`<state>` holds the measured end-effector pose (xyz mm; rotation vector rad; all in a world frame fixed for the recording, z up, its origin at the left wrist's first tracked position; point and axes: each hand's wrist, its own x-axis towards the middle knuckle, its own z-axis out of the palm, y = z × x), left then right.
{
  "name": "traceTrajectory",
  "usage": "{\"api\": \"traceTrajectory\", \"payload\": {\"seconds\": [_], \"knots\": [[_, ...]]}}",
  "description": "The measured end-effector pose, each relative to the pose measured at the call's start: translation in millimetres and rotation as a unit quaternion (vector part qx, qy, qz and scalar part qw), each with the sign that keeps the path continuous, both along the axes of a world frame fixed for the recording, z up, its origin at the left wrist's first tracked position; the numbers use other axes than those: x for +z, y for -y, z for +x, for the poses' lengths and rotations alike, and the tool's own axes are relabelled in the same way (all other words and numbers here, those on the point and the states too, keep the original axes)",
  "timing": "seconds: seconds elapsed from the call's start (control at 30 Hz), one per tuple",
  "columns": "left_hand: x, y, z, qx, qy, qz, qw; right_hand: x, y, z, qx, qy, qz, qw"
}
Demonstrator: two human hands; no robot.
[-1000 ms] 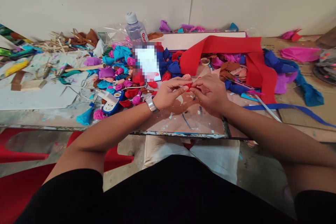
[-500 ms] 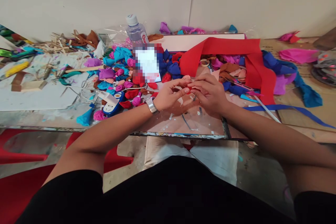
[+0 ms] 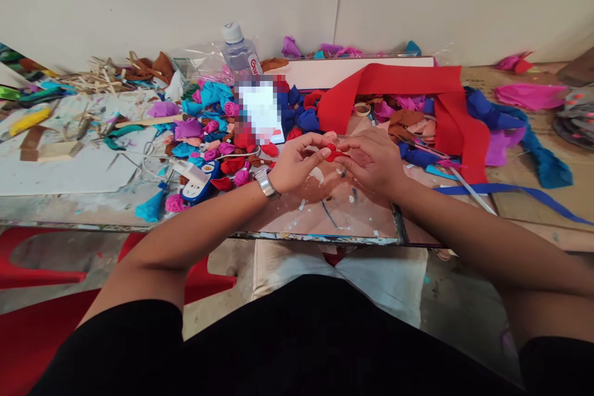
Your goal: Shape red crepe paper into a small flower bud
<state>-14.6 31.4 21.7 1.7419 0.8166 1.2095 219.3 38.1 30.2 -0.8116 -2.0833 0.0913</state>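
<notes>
Between my hands, above the table's front part, is a small red crepe-paper flower (image 3: 331, 153). My left hand (image 3: 301, 163), with a metal watch on its wrist, pinches the flower's left side between thumb and fingers. The fingertips of my right hand (image 3: 372, 159) are closed on its right end. Behind my hands a wide red crepe-paper strip (image 3: 408, 80) lies folded over other scraps. Many small rolled paper flowers (image 3: 225, 148) in pink, blue and red are heaped to the left of my left hand.
A clear bottle (image 3: 241, 55) and a phone (image 3: 262, 111) stand among the flowers. A blue-and-white power strip (image 3: 198, 184) with its cable lies near the front edge. Wooden sticks (image 3: 102, 77) are piled back left. A blue paper strip (image 3: 520, 190) crosses the cardboard at right.
My fingers have shifted slightly around the red flower, and more of it now shows between my two hands. The things on the table stay as they were.
</notes>
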Motion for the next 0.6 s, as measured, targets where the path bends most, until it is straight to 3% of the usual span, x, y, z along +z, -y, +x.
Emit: {"api": "traceTrajectory", "payload": {"seconds": [0.37,0.6], "knots": [[-1.0,0.8,0.9,-0.03,0.009,0.005,0.999,-2.6,1.4,-1.5,-0.001,-0.014,-0.009,1.0],[0.7,0.4,-0.4,-0.004,-0.014,0.037,0.999,-3.6,2.9,-2.3,0.005,-0.022,-0.006,1.0]]}}
